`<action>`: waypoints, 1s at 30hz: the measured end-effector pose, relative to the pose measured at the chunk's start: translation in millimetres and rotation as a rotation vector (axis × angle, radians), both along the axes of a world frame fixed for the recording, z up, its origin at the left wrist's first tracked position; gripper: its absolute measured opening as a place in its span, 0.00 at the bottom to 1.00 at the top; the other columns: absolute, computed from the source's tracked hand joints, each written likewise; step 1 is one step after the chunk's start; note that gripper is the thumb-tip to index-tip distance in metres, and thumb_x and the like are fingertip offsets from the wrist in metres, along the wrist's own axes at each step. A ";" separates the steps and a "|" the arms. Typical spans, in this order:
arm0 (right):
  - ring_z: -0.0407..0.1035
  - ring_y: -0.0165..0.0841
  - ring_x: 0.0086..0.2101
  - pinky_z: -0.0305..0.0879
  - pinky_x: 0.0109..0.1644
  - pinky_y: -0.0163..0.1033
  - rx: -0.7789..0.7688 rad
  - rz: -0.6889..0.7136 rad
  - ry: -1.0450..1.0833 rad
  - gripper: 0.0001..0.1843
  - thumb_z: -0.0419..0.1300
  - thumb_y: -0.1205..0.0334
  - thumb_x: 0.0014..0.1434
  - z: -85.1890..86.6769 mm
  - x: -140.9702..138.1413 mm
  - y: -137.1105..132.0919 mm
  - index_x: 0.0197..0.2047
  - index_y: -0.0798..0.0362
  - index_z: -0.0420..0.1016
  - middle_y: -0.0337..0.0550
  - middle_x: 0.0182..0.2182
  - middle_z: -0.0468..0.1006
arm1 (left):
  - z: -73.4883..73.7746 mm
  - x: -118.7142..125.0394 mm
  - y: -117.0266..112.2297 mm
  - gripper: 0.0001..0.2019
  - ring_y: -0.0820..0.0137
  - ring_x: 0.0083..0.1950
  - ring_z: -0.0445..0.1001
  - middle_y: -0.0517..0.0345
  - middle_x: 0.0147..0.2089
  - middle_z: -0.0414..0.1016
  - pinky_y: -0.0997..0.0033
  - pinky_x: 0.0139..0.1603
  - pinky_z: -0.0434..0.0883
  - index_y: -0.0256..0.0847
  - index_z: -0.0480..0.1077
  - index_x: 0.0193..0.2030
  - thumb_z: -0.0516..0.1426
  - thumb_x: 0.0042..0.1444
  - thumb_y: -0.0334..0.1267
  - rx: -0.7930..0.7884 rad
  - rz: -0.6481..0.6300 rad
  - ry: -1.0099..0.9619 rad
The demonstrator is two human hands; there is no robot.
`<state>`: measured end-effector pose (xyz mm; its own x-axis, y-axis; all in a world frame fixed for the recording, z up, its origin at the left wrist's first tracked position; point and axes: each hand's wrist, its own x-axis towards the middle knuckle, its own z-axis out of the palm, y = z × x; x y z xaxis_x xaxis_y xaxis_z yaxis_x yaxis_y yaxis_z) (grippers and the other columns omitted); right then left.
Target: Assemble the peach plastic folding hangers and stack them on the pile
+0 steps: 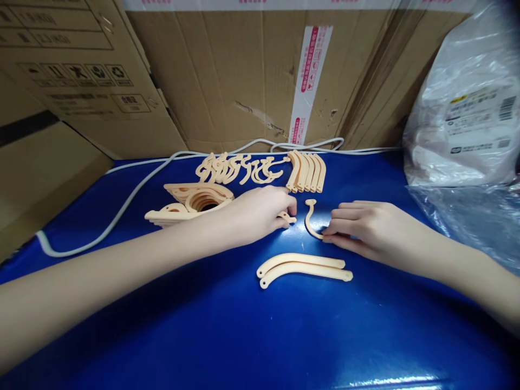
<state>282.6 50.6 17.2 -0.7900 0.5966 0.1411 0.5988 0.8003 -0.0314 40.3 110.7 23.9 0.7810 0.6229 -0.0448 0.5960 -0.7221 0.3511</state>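
Note:
My right hand (363, 223) is closed, fingertips pinching the lower end of a thin, S-curved beige hook-like piece (308, 221) on the blue surface. To its left, my left hand (266, 212) has its thumb and fingers closed around a small beige curved piece (287, 218); only the end with a hole shows, and the rest is hidden under the fingers. Nearer to me lie two long curved beige arms (303, 268), side by side, each with a hole at its left end. Beyond my left hand stand several similar curved arms (309, 170) in a row.
Several small curved beige pieces (227, 168) lie in a line at the back. Stacked ring-shaped beige parts (203, 196) sit beside my left forearm. A white cable (142, 195) runs behind them. Cardboard boxes (227, 70) wall the rear; a plastic-wrapped bundle (459, 108) stands right.

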 end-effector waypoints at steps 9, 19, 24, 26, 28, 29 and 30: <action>0.69 0.34 0.30 0.60 0.37 0.39 -0.002 -0.007 0.006 0.15 0.52 0.61 0.71 1.5 -1.1 0.6 0.37 0.53 0.78 0.42 0.28 0.76 | 42.8 -13.8 38.4 0.12 0.64 0.38 0.75 0.56 0.38 0.80 0.70 0.34 0.61 0.43 0.78 0.41 0.58 0.60 0.47 0.131 0.364 0.270; 0.69 0.32 0.30 0.61 0.37 0.38 -0.015 -0.004 0.076 0.14 0.52 0.60 0.71 4.4 -2.9 1.7 0.38 0.54 0.76 0.42 0.29 0.77 | 27.2 -42.9 139.3 0.17 0.62 0.41 0.77 0.52 0.42 0.81 0.71 0.37 0.65 0.42 0.79 0.44 0.60 0.51 0.48 0.065 0.529 0.353; 0.68 0.31 0.28 0.60 0.37 0.38 0.056 -0.010 0.078 0.15 0.50 0.60 0.72 4.9 -3.5 4.8 0.38 0.54 0.75 0.41 0.28 0.75 | 27.8 -34.4 150.2 0.18 0.55 0.44 0.76 0.51 0.37 0.80 0.66 0.42 0.66 0.43 0.80 0.41 0.62 0.45 0.49 0.065 0.551 0.441; 0.67 0.32 0.29 0.60 0.37 0.38 0.066 -0.004 0.076 0.15 0.50 0.60 0.72 4.2 -3.3 5.6 0.38 0.55 0.75 0.41 0.28 0.75 | 30.1 -30.1 153.6 0.18 0.52 0.44 0.76 0.50 0.34 0.79 0.64 0.42 0.66 0.42 0.81 0.40 0.63 0.44 0.48 0.060 0.548 0.481; 0.67 0.32 0.29 0.59 0.37 0.39 0.073 -0.001 0.069 0.16 0.50 0.60 0.72 3.7 -3.1 5.7 0.38 0.55 0.75 0.42 0.28 0.75 | 32.2 -25.3 156.1 0.17 0.52 0.42 0.77 0.49 0.31 0.78 0.62 0.41 0.66 0.41 0.81 0.38 0.63 0.43 0.48 0.055 0.539 0.508; 0.67 0.32 0.29 0.59 0.37 0.39 0.077 0.000 0.066 0.16 0.50 0.60 0.72 3.7 -3.0 5.5 0.37 0.55 0.75 0.42 0.28 0.75 | 32.9 -22.7 156.7 0.17 0.51 0.40 0.77 0.48 0.30 0.77 0.62 0.41 0.66 0.40 0.81 0.37 0.63 0.42 0.48 0.053 0.537 0.518; 0.67 0.32 0.29 0.59 0.37 0.39 0.082 0.000 0.064 0.16 0.50 0.60 0.72 3.8 -2.9 5.2 0.37 0.55 0.75 0.42 0.28 0.74 | 33.3 -20.0 156.7 0.18 0.51 0.39 0.77 0.47 0.29 0.76 0.61 0.40 0.66 0.39 0.81 0.37 0.63 0.42 0.48 0.052 0.537 0.525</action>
